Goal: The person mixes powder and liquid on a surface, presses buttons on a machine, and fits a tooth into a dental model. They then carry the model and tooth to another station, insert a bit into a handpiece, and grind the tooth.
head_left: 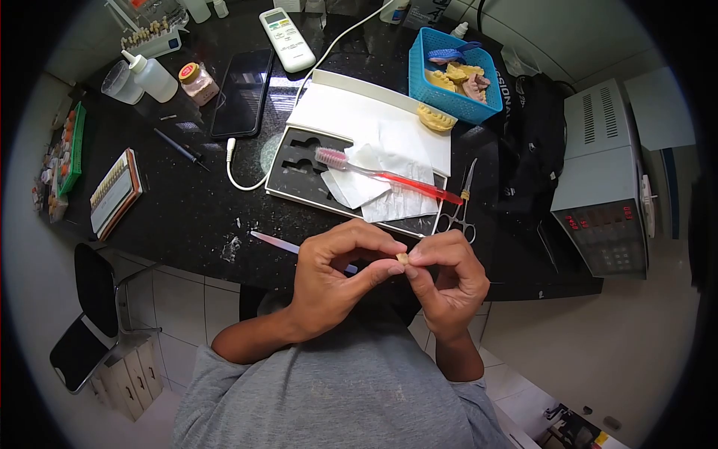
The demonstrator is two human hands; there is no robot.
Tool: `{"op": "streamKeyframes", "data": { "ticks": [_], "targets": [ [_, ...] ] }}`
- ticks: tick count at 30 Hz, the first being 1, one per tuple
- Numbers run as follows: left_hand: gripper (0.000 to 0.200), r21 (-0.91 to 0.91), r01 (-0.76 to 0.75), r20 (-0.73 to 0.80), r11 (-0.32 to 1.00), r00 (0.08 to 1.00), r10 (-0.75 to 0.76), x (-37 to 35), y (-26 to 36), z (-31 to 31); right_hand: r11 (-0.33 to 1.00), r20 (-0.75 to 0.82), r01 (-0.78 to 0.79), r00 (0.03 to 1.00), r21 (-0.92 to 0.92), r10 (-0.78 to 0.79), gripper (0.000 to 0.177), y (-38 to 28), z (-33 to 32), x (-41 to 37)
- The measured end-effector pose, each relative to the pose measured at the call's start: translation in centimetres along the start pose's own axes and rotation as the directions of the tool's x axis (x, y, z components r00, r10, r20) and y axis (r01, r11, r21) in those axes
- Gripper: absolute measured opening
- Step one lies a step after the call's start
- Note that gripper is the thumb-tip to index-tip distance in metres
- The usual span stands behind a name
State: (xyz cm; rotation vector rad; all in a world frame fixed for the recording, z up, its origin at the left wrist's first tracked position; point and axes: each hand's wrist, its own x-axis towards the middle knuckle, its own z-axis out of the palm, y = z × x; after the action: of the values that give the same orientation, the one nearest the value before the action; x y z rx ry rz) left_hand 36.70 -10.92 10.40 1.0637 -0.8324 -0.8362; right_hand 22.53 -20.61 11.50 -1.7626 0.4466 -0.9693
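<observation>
A small tooth-coloured dental crown [403, 259] is pinched between the fingertips of both hands, just in front of my body. My left hand [340, 262] grips it from the left with thumb and index finger. From the other side, my right hand [450, 275] holds it the same way. Fingertips cover part of the crown, so its full shape is hidden. Behind the hands, a red toothbrush [389, 176] lies across white tissues [400, 150] on an open white box [329, 108]. A pale-handled slim tool [275, 242] lies partly behind my left hand.
Scissor-handled forceps [465, 206] lie right of the box. A blue basket [426, 82] holds dental moulds, with another mould [436, 118] beside it. A phone [241, 93], remote [287, 41], squeeze bottle [153, 78] and notebook [116, 193] sit leftward. A furnace-like unit [602, 179] stands right.
</observation>
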Motion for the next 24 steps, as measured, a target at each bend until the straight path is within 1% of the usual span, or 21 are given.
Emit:
{"op": "streamKeyframes", "data": {
  "ticks": [1,2,4,5,7,8,10,11,13,14,16,17,19,20,22,24],
  "targets": [
    [0.019,-0.101,0.042,-0.003,0.994,0.999,-0.043,-0.1,-0.1,0.0,1.0,-0.015,0.0,1.0,-0.004,0.0,0.015,0.1,0.0,0.0],
    [0.019,-0.1,0.042,-0.002,0.994,0.999,-0.042,-0.2,-0.1,0.1,1.0,-0.016,0.001,1.0,-0.004,-0.001,0.015,0.0,0.0,0.0],
    [0.021,-0.146,0.094,0.012,0.985,0.996,-0.093,-0.4,-0.1,0.1,0.996,-0.045,-0.072,0.996,0.059,0.074,0.015,-0.3,0.0,0.0],
    [0.021,-0.145,0.093,0.013,0.985,0.996,-0.092,-0.3,0.0,0.2,0.996,-0.046,-0.071,0.996,0.058,0.074,0.015,-0.4,-0.1,0.2],
    [0.019,-0.11,0.089,0.003,0.99,0.996,-0.089,-0.3,0.2,0.3,0.995,0.022,-0.013,1.0,-0.1,0.016,0.015,-0.7,-0.5,0.6],
    [0.019,-0.11,0.09,0.006,0.99,0.996,-0.09,-0.3,0.4,0.4,0.995,0.02,-0.014,1.0,-0.101,0.016,0.015,-0.9,-0.5,0.7],
    [0.019,-0.033,0.087,-0.025,0.996,0.996,-0.088,-0.3,0.8,0.6,0.985,0.028,-0.011,0.999,-0.173,0.016,0.016,-1.1,-0.5,0.8],
    [0.019,-0.034,0.088,-0.024,0.996,0.996,-0.089,-0.4,0.7,0.8,0.985,0.027,-0.011,1.0,-0.174,0.016,0.016,-1.2,-0.5,0.8],
    [0.019,-0.093,0.079,-0.124,0.992,0.988,-0.09,-0.5,0.5,1.1,0.975,0.041,0.009,0.999,-0.222,0.0,0.017,-1.3,-0.5,0.9],
    [0.019,-0.093,0.078,-0.123,0.993,0.988,-0.089,-0.5,0.4,0.9,0.975,0.041,0.011,0.999,-0.222,-0.002,0.017,-1.3,-0.5,0.9],
    [0.016,0.116,-0.087,-0.04,0.989,0.995,0.092,-0.4,0.0,0.5,0.972,0.042,0.015,0.999,-0.233,-0.005,0.016,-1.3,-0.5,0.9],
    [0.016,0.115,-0.093,-0.038,0.989,0.994,0.098,-0.4,-0.1,0.4,0.972,0.042,0.021,0.999,-0.235,-0.011,0.016,-1.3,-0.5,0.9],
    [0.014,0.153,-0.157,-0.041,0.976,0.986,0.165,-0.3,-0.2,0.6,0.98,0.033,-0.015,0.999,-0.198,0.022,0.014,-1.0,-0.6,0.8],
    [0.014,0.15,-0.167,-0.036,0.974,0.984,0.174,-0.3,-0.1,0.6,0.979,0.031,-0.006,0.999,-0.202,0.012,0.014,-1.0,-0.6,0.7],
    [0.015,0.154,-0.129,-0.033,0.98,0.99,0.135,-0.4,0.1,0.6,0.986,0.052,-0.054,0.997,-0.155,0.062,0.013,-1.0,-0.6,0.6],
    [0.015,0.173,-0.149,-0.007,0.974,0.988,0.152,-0.3,0.1,0.4,0.986,0.057,-0.03,0.998,-0.163,0.039,0.012,-1.3,-0.7,0.7]
  ]
}}
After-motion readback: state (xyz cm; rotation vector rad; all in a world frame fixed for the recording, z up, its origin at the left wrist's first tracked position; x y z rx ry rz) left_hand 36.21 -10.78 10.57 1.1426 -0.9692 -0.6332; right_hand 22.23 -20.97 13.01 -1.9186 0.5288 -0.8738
